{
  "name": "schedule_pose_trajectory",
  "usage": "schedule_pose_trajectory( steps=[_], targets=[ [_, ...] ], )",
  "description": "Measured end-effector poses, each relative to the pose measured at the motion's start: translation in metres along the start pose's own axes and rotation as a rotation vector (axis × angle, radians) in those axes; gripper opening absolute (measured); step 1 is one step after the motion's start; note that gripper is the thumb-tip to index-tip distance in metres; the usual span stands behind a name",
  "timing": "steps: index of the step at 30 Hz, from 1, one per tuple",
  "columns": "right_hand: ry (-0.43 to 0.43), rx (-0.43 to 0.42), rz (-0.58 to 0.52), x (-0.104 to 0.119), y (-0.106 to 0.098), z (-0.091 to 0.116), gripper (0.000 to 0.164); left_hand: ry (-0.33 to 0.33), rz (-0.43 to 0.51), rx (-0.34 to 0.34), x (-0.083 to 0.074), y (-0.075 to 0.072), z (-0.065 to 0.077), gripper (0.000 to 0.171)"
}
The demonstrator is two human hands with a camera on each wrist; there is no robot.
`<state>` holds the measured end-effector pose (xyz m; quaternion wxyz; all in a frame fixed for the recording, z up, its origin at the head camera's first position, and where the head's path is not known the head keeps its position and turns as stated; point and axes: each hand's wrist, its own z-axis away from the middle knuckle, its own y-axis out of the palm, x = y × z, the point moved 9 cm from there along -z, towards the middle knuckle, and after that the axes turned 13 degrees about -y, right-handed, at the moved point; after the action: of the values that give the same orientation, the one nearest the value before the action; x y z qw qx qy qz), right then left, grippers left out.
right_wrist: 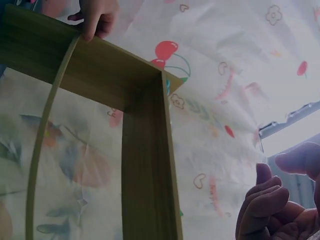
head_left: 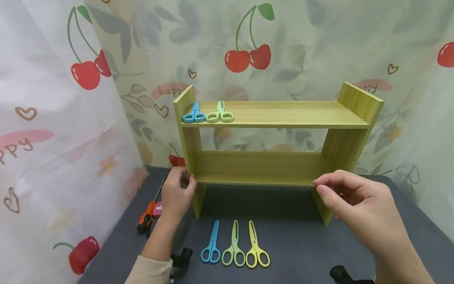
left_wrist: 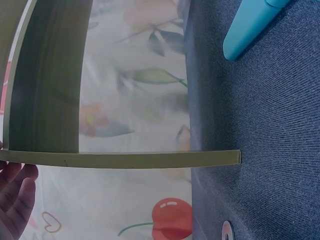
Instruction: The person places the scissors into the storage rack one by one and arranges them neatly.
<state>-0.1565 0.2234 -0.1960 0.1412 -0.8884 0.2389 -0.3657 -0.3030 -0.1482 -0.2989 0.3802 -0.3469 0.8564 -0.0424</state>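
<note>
A light wooden two-tier shelf (head_left: 262, 167) stands upright on the dark table. My left hand (head_left: 179, 193) grips the front edge of its left side panel, around the height of the lower board. Close to the right panel, my right hand (head_left: 358, 199) hovers with loosely curled fingers and nothing in them; in the right wrist view its thumb and fingers (right_wrist: 265, 205) are apart from the wood. On the top board, at the left end, lie blue scissors (head_left: 194, 114) and light green scissors (head_left: 220, 114).
In front of the shelf lie blue scissors (head_left: 211, 246), green scissors (head_left: 234, 248) and yellow scissors (head_left: 256, 250) in a row. An orange-and-black screwdriver (head_left: 146, 217) and a pink object (head_left: 157, 209) lie left, by the left forearm. A printed cloth (head_left: 301, 47) hangs behind.
</note>
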Motion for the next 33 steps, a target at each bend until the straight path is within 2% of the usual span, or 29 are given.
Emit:
schedule_pose_trajectory(
  steps=[12, 19, 27, 33],
  targets=[
    [0.042, 0.114, -0.055, -0.022, 0.028, 0.017, 0.013, -0.042, -0.008, 0.018, 0.004, 0.001, 0.0, 0.013],
    [0.104, 0.189, -0.093, -0.042, 0.046, 0.022, 0.006, -0.013, -0.004, 0.001, 0.003, 0.002, 0.0, 0.013],
    [0.189, 0.253, -0.129, -0.061, 0.063, 0.025, 0.011, 0.019, 0.022, -0.008, 0.002, 0.002, 0.002, 0.012],
    [0.188, 0.303, -0.136, -0.066, 0.077, 0.026, 0.009, 0.025, 0.027, -0.014, 0.002, 0.002, 0.001, 0.011]
  ],
)
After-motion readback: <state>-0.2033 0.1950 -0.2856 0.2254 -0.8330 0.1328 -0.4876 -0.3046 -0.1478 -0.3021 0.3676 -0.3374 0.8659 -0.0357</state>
